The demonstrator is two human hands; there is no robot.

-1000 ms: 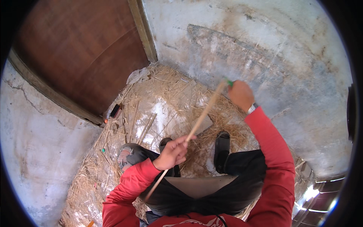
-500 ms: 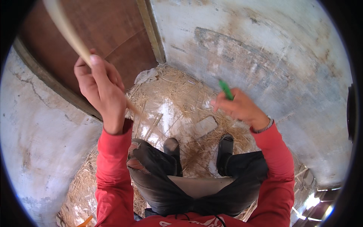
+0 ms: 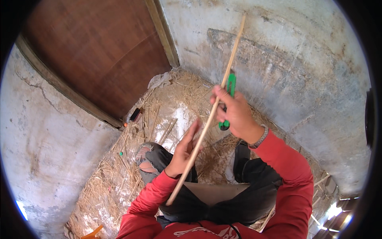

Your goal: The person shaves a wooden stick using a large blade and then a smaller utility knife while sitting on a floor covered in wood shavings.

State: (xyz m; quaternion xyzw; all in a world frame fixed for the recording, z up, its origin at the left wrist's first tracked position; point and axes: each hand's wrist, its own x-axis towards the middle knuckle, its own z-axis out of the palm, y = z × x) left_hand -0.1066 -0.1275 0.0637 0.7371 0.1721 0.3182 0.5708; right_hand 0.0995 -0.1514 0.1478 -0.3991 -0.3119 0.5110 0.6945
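Observation:
A long, thin, pale wooden stick (image 3: 205, 126) slants across the view, its lower end over my lap and its upper end in front of the wall. My right hand (image 3: 239, 117) pinches the stick between thumb and fingers. In that same hand is a green utility knife (image 3: 231, 83), lying close beside the stick. I cannot make out its blade clearly. My left hand (image 3: 184, 153) is open, fingers stretched upward, with the stick passing across it at the palm and thumb; it does not grip the stick.
Straw and wood shavings (image 3: 159, 107) litter the floor around my feet. A brown door (image 3: 95, 51) stands ahead on the left, between worn plaster walls (image 3: 286, 71). A small dark object (image 3: 135, 115) lies by the door frame, and an orange item (image 3: 92, 232) at lower left.
The stick has come from the raised left hand into my right hand, alongside the knife. My left hand has dropped toward my lap and opened. My right hand has moved slightly left.

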